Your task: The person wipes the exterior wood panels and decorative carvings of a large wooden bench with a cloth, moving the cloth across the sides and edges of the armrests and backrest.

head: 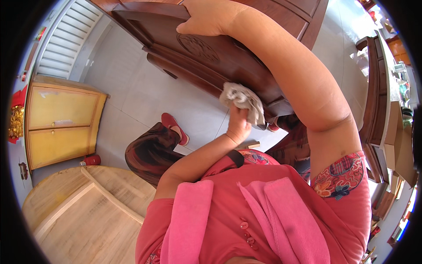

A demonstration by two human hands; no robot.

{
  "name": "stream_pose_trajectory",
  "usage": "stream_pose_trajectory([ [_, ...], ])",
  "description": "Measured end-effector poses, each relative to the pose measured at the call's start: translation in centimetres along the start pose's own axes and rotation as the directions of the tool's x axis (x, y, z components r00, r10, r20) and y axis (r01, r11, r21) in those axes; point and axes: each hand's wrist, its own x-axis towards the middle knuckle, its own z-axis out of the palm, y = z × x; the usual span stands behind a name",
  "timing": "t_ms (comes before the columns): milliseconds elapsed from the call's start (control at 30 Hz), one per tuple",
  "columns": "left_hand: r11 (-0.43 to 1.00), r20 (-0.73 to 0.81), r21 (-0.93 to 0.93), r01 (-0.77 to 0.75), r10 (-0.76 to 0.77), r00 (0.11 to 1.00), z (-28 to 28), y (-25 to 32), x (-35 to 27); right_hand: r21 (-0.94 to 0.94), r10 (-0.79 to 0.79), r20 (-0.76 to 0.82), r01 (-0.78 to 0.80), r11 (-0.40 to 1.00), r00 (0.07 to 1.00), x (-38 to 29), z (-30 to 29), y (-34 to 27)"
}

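My left hand [239, 123] grips a crumpled pale grey-white cloth [244, 99], which lies against the lower edge of a dark reddish-brown wooden furniture piece. On this piece's panel [155, 34] is a round carved medallion [197, 48]. My right hand [206, 19] is at the curved top rail [151, 10] of the same piece, its thumb on the near side and its other fingers partly hidden over the rail. The right forearm passes over the panel and covers part of it.
A yellow two-door cabinet [62, 122] stands at left, with a red cylindrical object [92, 160] beside it. A round pale wooden board with battens [99, 217] is at lower left. Another dark wooden piece [369, 132] and an open cardboard box [400, 145] are at right. A pink towel [286, 214] hangs over my chest.
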Motion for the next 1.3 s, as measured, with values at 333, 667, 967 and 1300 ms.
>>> stream_pose_trajectory([
  [333, 1.0, 0.049, 0.011, 0.028, -0.028, 0.998, 0.3, 2.1, 0.5, 0.01, 0.049, 0.03, -0.049, 0.999, 0.998, 0.7, 0.2, 0.3],
  [667, 0.921, -0.244, -0.051, 0.386, -0.386, 0.89, -5.2, -7.3, 8.4, -0.004, 0.087, 0.02, -0.087, 0.996, 0.996, 0.2, 0.0, 0.6],
  [967, 0.8, -0.376, -0.297, 0.521, -0.599, 0.707, -9.5, -13.3, 14.4, -0.037, 0.081, 0.034, -0.08, 0.996, 0.996, 1.1, 0.3, 0.2],
  [1300, 0.208, 0.169, -0.776, 0.596, -0.841, 0.514, 0.4, 4.4, 5.1, -0.037, 0.097, 0.015, -0.096, 0.995, 0.995, 1.4, 0.5, 1.0],
])
